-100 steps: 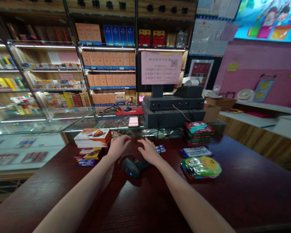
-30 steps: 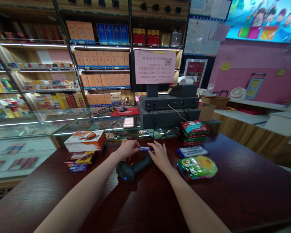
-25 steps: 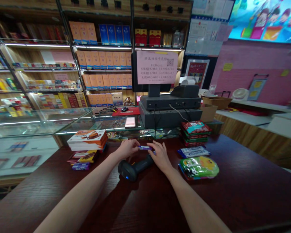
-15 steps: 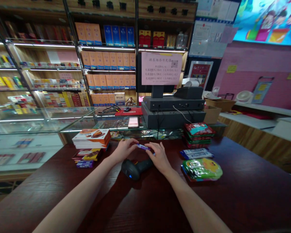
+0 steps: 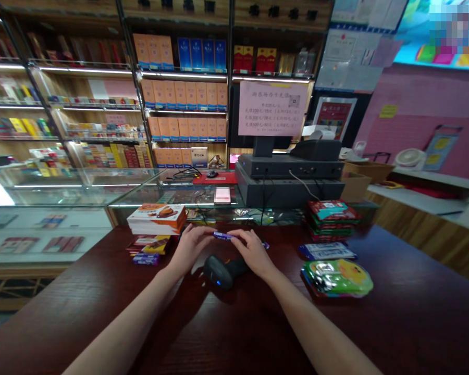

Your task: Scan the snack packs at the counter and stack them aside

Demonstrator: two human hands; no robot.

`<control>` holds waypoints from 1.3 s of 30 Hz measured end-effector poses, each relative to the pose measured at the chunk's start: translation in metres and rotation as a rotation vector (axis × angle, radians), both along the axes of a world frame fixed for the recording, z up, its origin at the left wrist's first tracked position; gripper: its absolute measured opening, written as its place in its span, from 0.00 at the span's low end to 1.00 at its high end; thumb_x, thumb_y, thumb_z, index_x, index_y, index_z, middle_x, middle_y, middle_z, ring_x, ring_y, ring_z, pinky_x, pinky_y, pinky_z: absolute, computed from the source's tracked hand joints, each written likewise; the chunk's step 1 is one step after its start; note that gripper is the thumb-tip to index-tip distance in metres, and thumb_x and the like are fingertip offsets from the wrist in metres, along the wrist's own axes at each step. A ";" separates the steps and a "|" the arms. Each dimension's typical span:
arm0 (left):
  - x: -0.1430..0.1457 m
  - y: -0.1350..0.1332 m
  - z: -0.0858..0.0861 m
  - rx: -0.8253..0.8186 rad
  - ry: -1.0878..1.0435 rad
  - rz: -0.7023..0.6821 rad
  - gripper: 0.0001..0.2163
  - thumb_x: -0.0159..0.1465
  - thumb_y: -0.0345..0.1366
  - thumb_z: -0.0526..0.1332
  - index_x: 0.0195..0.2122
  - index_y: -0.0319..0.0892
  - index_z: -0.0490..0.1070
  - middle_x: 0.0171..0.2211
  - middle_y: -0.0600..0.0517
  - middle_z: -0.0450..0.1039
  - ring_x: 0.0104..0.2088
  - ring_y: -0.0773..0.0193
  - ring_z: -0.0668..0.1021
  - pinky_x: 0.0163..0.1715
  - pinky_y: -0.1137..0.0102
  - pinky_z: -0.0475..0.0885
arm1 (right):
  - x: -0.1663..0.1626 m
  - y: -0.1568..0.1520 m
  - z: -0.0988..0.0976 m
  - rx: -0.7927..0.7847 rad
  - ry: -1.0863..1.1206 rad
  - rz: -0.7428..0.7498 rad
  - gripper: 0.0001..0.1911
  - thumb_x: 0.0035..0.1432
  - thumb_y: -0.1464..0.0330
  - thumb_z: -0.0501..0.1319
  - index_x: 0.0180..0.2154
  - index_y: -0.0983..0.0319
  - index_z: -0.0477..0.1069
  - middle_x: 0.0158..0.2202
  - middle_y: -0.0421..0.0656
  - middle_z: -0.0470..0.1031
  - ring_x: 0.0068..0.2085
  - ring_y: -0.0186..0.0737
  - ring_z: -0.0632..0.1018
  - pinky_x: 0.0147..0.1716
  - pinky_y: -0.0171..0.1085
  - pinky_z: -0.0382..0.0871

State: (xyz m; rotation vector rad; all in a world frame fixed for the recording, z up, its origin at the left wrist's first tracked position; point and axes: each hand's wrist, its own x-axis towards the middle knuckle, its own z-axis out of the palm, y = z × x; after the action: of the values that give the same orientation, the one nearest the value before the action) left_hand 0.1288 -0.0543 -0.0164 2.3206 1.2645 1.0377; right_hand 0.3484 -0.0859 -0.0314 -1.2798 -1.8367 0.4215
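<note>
A small purple-wrapped bar (image 5: 222, 236) is pinched between my two hands above the dark wooden counter. My left hand (image 5: 189, 249) grips its left end with thumb and fingers. At its right end are the closed fingers of my right hand (image 5: 253, 251). A bit of another purple wrapper (image 5: 266, 245) shows just beyond my right hand, mostly hidden. Below and between the hands lies a black barcode scanner (image 5: 218, 272) with a blue light on; my right hand covers part of its handle.
White-orange boxes (image 5: 156, 219) stand at the left with purple bars (image 5: 146, 259) and other packets in front. On the right are stacked red packets (image 5: 332, 216), a blue-white packet (image 5: 328, 251) and a green pack (image 5: 336, 277). Behind stands a cash register (image 5: 289, 182).
The view has turned slightly left. Both hands and the purple bar have shifted left relative to the scanner, and more of the purple wrapper beyond my right hand shows.
</note>
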 end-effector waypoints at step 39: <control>-0.041 0.014 -0.049 0.526 0.032 0.295 0.08 0.70 0.38 0.56 0.44 0.49 0.75 0.42 0.52 0.79 0.46 0.59 0.78 0.63 0.55 0.56 | 0.020 -0.023 -0.010 -0.182 -0.458 0.342 0.31 0.54 0.71 0.60 0.61 0.55 0.67 0.59 0.46 0.73 0.61 0.48 0.71 0.68 0.64 0.33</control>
State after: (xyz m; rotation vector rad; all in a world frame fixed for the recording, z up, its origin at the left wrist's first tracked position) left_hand 0.0880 -0.0399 -0.0656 2.5713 1.5264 1.6011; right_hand 0.3681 -0.1090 -0.0417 -1.2550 -2.4707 0.5179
